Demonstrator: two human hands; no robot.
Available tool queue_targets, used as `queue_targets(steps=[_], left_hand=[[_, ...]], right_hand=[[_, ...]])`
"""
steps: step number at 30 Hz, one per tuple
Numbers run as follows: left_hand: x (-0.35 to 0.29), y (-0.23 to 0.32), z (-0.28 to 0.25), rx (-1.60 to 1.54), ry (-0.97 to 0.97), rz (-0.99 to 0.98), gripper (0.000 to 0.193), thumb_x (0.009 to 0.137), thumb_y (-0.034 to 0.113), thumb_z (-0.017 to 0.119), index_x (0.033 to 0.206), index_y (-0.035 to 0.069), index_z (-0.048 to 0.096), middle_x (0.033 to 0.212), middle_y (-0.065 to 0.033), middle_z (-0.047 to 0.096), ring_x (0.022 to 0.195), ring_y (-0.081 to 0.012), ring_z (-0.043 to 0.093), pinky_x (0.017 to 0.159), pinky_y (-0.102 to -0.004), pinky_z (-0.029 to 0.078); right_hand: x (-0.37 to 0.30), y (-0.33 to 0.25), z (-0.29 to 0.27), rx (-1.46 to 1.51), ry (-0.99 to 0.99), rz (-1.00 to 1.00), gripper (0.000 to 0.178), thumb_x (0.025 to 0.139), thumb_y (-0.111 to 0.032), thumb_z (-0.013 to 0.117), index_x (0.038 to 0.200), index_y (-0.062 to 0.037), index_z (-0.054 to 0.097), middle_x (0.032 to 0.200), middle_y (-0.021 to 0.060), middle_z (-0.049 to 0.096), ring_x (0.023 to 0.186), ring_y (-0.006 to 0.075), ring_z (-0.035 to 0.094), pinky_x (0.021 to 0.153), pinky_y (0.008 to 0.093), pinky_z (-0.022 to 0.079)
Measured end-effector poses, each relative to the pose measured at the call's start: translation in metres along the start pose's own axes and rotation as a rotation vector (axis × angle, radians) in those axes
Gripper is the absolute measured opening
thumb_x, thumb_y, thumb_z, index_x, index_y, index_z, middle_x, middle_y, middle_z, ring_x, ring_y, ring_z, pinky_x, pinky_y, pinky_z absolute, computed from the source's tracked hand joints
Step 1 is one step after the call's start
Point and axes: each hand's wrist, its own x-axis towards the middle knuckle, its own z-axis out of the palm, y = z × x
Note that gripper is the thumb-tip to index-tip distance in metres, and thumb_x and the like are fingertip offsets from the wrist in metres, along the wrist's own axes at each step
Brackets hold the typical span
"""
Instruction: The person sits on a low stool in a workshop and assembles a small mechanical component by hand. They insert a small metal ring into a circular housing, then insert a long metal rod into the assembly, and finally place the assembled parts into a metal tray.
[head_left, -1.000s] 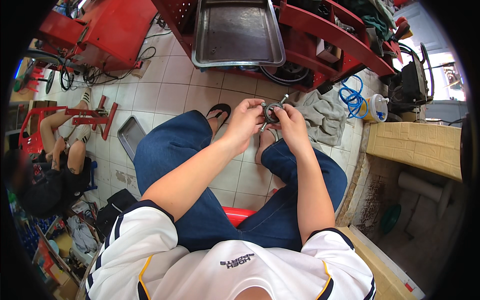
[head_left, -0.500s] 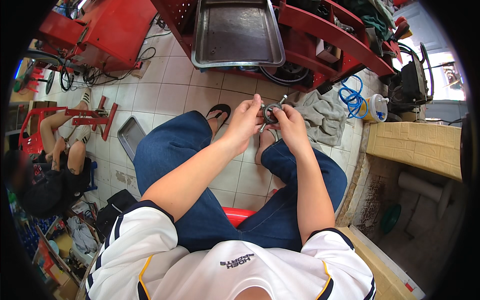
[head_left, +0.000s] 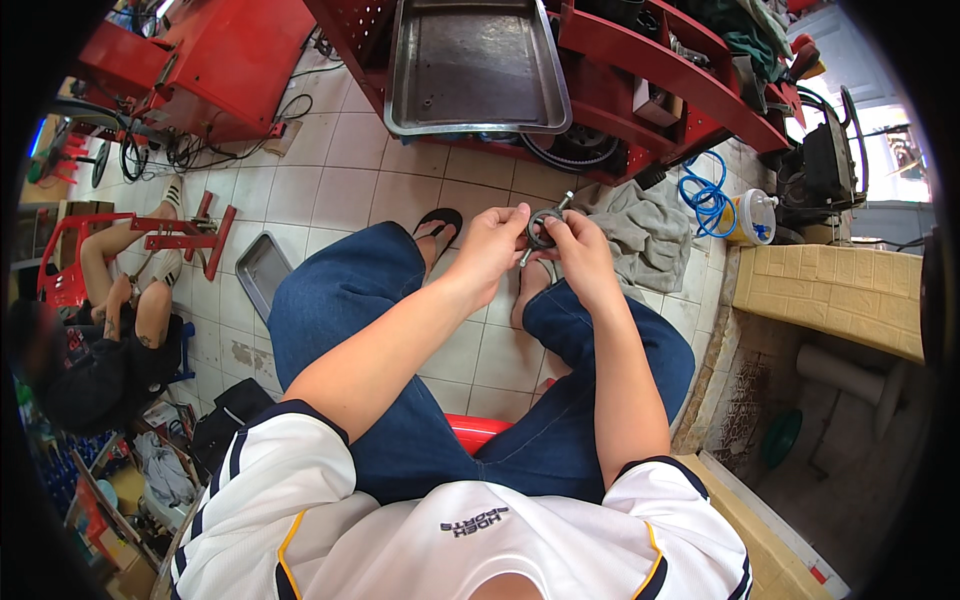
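A small dark metal ring with bolts [head_left: 544, 213] sits between my two hands, in front of my knees. One silvery bolt sticks out from it at the upper right, another at the lower left. My right hand [head_left: 588, 262] grips the ring's right side, thumb on top of it. Closed at the ring's left edge, my left hand [head_left: 484, 254] has thumb and fingertips together there. Those fingers hide the part they touch, perhaps another bolt.
A metal tray [head_left: 475, 70] rests on the red workshop stand [head_left: 680, 60] ahead. A grey cloth [head_left: 640, 235], blue hose [head_left: 707, 195] and white bucket [head_left: 757, 218] lie to the right. Another person [head_left: 100, 350] sits at left, near a second tray [head_left: 262, 270] on the tiled floor.
My left thumb has come down from its raised position and bent toward the fingertips beside the ring, covering a bolt end seen before. My right hand and the ring have barely moved.
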Motion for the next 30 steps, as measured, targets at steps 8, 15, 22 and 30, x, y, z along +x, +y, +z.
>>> queue_targets(steps=[8, 15, 22, 30], left_hand=[[-0.004, 0.0, 0.003, -0.024, 0.001, 0.042, 0.029, 0.107, 0.028, 0.053, 0.122, 0.003, 0.054, 0.107, -0.0061, 0.067, 0.094, -0.0145, 0.065, 0.08, -0.0296, 0.052], [-0.001, -0.002, 0.001, -0.021, 0.022, 0.048, 0.03, 0.105, 0.03, 0.056, 0.122, 0.005, 0.053, 0.103, -0.0063, 0.067, 0.092, -0.0147, 0.065, 0.078, -0.0319, 0.053], [-0.004, 0.008, -0.001, -0.121, -0.031, 0.003, 0.024, 0.106, 0.026, 0.054, 0.122, 0.008, 0.051, 0.11, -0.0059, 0.066, 0.097, -0.015, 0.066, 0.081, -0.0299, 0.054], [-0.004, 0.008, 0.001, -0.013, -0.003, 0.044, 0.026, 0.107, 0.03, 0.053, 0.119, 0.008, 0.053, 0.108, -0.0037, 0.067, 0.099, -0.0125, 0.065, 0.082, -0.0294, 0.053]], right_hand=[[0.002, 0.004, -0.001, 0.008, 0.025, -0.015, 0.024, 0.104, -0.016, 0.054, 0.101, 0.0068, 0.06, 0.098, 0.011, 0.068, 0.085, 0.0157, 0.068, 0.072, 0.0305, 0.061], [0.001, 0.0, 0.0, -0.018, 0.011, -0.001, 0.024, 0.104, -0.016, 0.054, 0.099, 0.0064, 0.061, 0.097, 0.0109, 0.069, 0.084, 0.016, 0.068, 0.072, 0.0302, 0.061], [0.002, 0.002, -0.001, -0.033, 0.026, -0.022, 0.023, 0.103, -0.017, 0.056, 0.099, 0.0057, 0.062, 0.097, 0.01, 0.07, 0.086, 0.0146, 0.068, 0.073, 0.0295, 0.059], [0.003, 0.001, -0.002, -0.106, 0.042, -0.04, 0.02, 0.099, -0.017, 0.062, 0.101, 0.0017, 0.068, 0.097, 0.0046, 0.071, 0.085, 0.0114, 0.066, 0.077, 0.0267, 0.054]])
